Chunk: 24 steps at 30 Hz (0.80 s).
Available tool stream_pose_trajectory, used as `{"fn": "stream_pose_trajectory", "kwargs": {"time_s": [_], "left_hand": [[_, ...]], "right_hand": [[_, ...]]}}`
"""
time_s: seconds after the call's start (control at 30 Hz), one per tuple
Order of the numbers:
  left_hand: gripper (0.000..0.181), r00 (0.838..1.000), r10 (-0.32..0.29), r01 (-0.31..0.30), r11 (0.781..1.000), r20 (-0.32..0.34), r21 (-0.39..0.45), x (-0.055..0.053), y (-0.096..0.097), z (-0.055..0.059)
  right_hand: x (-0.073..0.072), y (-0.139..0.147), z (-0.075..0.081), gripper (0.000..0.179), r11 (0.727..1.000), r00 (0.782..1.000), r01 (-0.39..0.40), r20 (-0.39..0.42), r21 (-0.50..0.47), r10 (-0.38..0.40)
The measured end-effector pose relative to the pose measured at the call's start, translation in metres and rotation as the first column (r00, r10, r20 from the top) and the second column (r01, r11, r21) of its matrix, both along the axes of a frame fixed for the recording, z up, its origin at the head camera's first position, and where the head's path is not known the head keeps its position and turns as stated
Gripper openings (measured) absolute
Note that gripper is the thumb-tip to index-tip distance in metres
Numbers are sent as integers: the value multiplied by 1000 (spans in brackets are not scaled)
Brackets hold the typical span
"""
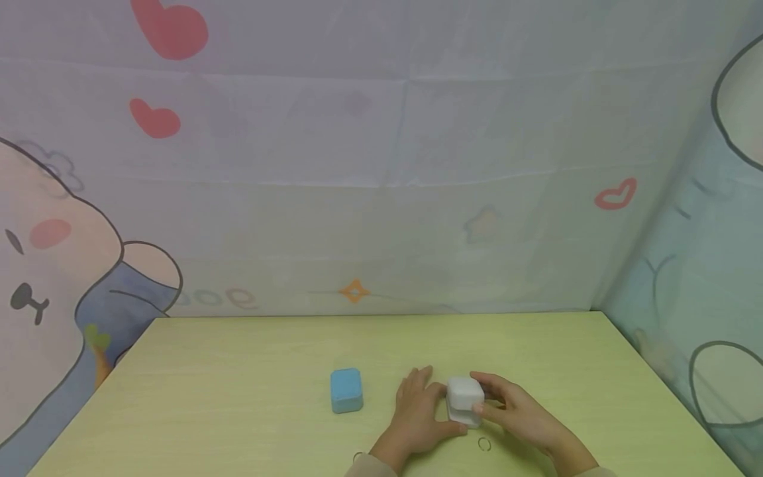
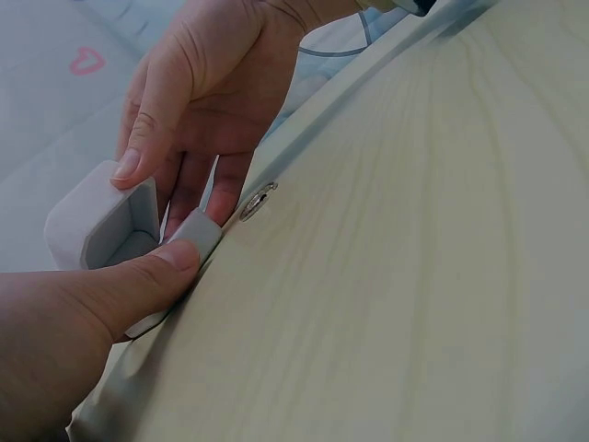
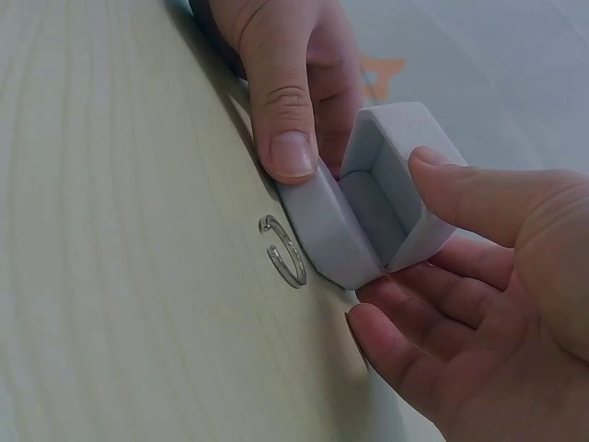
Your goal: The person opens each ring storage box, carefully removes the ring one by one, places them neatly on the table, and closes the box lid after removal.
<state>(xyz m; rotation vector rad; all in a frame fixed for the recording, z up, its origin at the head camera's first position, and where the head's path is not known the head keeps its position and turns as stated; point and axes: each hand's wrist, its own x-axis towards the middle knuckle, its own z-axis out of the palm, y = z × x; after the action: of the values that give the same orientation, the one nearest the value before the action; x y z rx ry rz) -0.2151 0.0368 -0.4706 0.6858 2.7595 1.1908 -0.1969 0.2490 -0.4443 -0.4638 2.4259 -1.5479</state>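
A white ring box (image 1: 464, 392) stands on the table with its lid (image 3: 419, 138) raised part way, showing a pale grey inside. My left hand (image 1: 415, 412) holds the base (image 3: 327, 226) from the left, thumb along its front edge, other fingers stretched out behind. From the right, my right hand (image 1: 520, 412) grips the lid, its thumb (image 2: 138, 152) on the front rim and fingers behind the box. A thin silver open-ended ring (image 3: 294, 258) lies on the table just in front of the base.
To the left of my hands sits a closed light blue box (image 1: 346, 391). Part of another ring (image 1: 358, 455) shows beside my left wrist. The pale wooden table (image 1: 226, 384) ends at a patterned cloth backdrop (image 1: 381, 245) at the back, with more cloth on the right.
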Motion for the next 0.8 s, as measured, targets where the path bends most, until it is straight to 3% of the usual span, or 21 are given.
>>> {"fn": "stream_pose_trajectory", "kwargs": {"time_s": [0.8], "left_hand": [[61, 1000, -4, 4, 1000, -5, 4, -1, 0, -2]], "right_hand": [[-1, 1, 0, 65, 1000, 1000, -27, -4, -8, 27]]}}
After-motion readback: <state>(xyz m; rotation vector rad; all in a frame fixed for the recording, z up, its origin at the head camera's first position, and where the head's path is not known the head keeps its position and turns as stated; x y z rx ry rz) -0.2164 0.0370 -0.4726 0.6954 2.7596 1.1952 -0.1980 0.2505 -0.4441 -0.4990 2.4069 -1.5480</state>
